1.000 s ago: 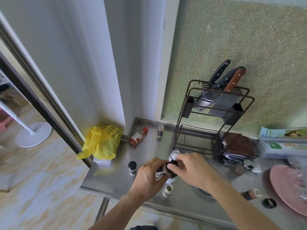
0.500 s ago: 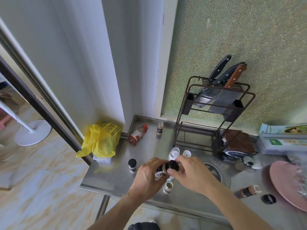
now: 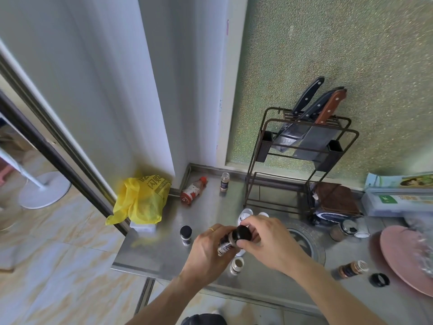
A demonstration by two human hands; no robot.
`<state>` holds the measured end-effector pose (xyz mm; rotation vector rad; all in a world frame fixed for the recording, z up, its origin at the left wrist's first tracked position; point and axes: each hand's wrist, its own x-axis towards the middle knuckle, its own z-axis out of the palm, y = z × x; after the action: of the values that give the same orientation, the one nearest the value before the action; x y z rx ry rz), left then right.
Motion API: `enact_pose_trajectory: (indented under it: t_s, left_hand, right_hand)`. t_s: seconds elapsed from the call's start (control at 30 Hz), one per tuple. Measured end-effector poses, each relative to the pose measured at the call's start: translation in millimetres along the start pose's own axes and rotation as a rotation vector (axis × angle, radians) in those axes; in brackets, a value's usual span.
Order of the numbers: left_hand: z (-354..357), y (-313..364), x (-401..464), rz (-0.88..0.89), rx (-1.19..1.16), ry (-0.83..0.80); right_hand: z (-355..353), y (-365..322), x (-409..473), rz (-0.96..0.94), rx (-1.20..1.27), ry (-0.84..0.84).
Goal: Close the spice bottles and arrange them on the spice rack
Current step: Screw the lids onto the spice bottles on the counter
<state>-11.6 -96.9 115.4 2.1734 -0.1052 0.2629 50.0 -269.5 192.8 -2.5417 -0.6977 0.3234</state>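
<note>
My left hand (image 3: 208, 252) grips a small spice bottle (image 3: 226, 242) tilted over the steel counter. My right hand (image 3: 267, 240) pinches the black cap (image 3: 243, 232) on the bottle's mouth. Below my hands stands an uncapped bottle (image 3: 237, 265). A black-capped bottle (image 3: 185, 235) stands to the left. A capless bottle (image 3: 225, 181) stands near the back wall, and a red-capped bottle (image 3: 193, 190) lies beside it. Another open bottle (image 3: 352, 269) lies at the right with a loose black cap (image 3: 379, 279). The dark wire spice rack (image 3: 297, 160) stands at the back, its lower shelves bare.
Several knives (image 3: 311, 109) stick out of the rack's top. A yellow bag (image 3: 140, 200) sits at the counter's left corner. A brown cloth (image 3: 335, 198), a jar (image 3: 344, 229), a pink plate (image 3: 403, 256) and a round drain (image 3: 307, 242) lie to the right.
The view has shifted slightly. My right hand has turned around the black cap on the bottle held in my left hand; both hands stay over the same spot.
</note>
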Motion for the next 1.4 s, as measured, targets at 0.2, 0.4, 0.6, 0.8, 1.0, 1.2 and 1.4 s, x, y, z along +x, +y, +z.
enact_pose_trajectory:
  t_s: [0.2,0.4,0.6,0.8,1.0,1.2,1.4]
  left_hand:
    - [12,-20,-6,-0.081,0.030,0.024]
    - [35,-68,-16,-0.338,0.229,-0.013]
    - [68,-111,-14,-0.481,0.313,-0.104]
    - [87,-131,-14,-0.564,0.313,-0.158]
    - [89,-125,-19,-0.528,0.350,-0.171]
    - [86,-74,-34,-0.125,0.351,-0.107]
    - [130,-56,-50,-0.167,0.295,-0.213]
  right_hand:
    - [29,3,8,0.054,0.047,0.045]
    - [69,23,5,0.165,0.069,0.025]
    - [90,58,-17,0.305,-0.010,-0.043]
    - [95,85,-32,0.414,-0.004,-0.095]
    - [95,112,-37,0.460,-0.032,-0.102]
    - [93,151,-37,0.517,-0.029,-0.050]
    - [96,187,-23,0.519,-0.115,-0.015]
